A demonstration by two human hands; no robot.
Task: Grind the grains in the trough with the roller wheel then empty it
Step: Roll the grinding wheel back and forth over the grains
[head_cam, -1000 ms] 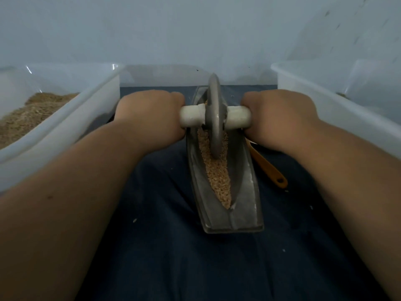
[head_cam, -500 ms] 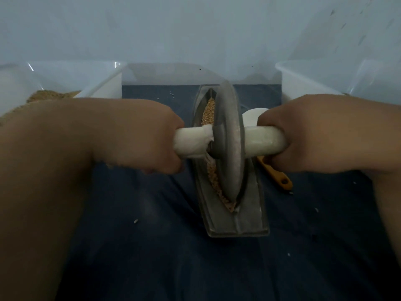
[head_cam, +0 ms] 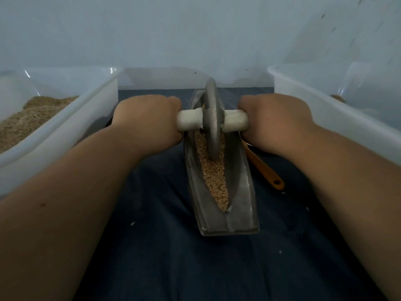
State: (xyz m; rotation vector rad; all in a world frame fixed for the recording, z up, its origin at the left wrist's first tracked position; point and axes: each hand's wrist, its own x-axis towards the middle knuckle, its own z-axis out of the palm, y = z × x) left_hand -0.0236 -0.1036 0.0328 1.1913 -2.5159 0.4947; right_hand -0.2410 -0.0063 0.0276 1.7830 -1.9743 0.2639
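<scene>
Wheel (head_cam: 212, 120) back at far half of trough (head_cam: 243, 192), off near tip | left hand (head_cam: 147, 118), right hand (head_cam: 275, 120): fingers wrapped round handle (head_cam: 188, 122) | grains (head_cam: 213, 177) look coarse; keep grinding.

Pale wall (head_cam: 195, 29), dark blue cloth (head_cam: 152, 268), dim light

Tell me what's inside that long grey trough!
Tan grains lie along the groove of the trough, and the roller wheel stands in them. The grains under the wheel and at the far end are hidden behind it.
</scene>
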